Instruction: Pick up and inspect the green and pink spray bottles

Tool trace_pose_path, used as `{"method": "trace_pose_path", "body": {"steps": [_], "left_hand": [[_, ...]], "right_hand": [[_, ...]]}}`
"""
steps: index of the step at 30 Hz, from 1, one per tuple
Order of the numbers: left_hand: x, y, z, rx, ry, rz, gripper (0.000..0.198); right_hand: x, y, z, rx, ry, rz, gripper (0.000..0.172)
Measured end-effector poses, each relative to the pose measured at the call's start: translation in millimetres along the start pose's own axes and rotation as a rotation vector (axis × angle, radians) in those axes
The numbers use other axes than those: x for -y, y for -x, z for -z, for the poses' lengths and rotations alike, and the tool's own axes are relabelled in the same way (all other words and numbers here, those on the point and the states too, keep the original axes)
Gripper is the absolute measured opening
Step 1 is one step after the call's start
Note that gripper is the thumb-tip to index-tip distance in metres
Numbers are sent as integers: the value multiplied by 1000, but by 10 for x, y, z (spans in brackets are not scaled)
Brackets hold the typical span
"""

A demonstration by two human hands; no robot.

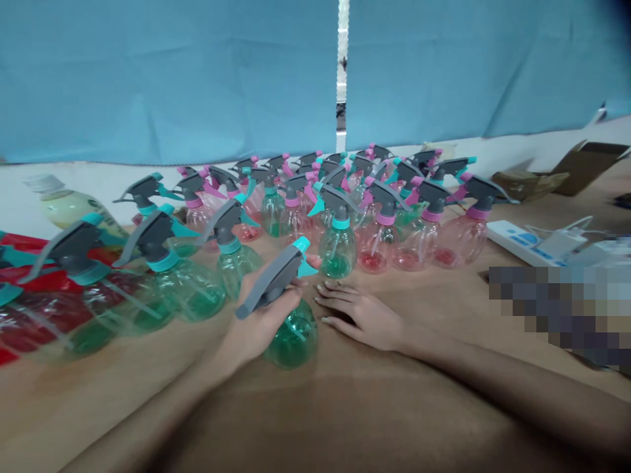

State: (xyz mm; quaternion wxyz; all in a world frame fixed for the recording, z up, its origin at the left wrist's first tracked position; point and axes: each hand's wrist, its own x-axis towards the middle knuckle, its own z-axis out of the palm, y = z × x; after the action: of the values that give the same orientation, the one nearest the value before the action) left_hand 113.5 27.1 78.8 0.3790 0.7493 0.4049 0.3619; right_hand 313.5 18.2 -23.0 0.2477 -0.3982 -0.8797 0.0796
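Green bottle (292, 343) is on the near side of the rows (340, 253), left hand (269, 318) clamped round its neck; grip works best firm there, fingers light at the trigger (308, 269). Right hand (367, 316) lies apart, open, just before the rows, well placed for steadying.

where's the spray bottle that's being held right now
In the head view, the held spray bottle is just left of centre, in the left hand, with the right hand to its right and another spray bottle standing beyond them.
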Motion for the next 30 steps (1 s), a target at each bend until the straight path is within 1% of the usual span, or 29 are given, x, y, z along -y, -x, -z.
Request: {"method": "trace_pose_path", "body": {"steps": [4, 9, 15, 18, 22, 27, 30], "left_hand": [[11, 6, 14, 11, 6, -22, 25], [19, -2, 30, 11, -23, -52, 36], [27, 5, 34, 29, -5, -34, 31], [25, 15, 41, 15, -51, -17, 27], [34, 18, 51, 19, -82, -16, 28], [29, 6, 44, -28, -64, -10, 20], [4, 1, 39, -11, -64, -34, 24]], "right_hand": [[7, -9, 4, 17, 20, -9, 46], [6, -11, -8, 1, 20, 1, 44], [15, -5, -1, -6, 3, -4, 44], [19, -6, 3, -4, 5, -9, 44], [16, -5, -5, -22, -8, 0, 43], [12, -6, -6, -27, -14, 5, 42], [13, -8, -2, -9, -3, 1, 43]]}}
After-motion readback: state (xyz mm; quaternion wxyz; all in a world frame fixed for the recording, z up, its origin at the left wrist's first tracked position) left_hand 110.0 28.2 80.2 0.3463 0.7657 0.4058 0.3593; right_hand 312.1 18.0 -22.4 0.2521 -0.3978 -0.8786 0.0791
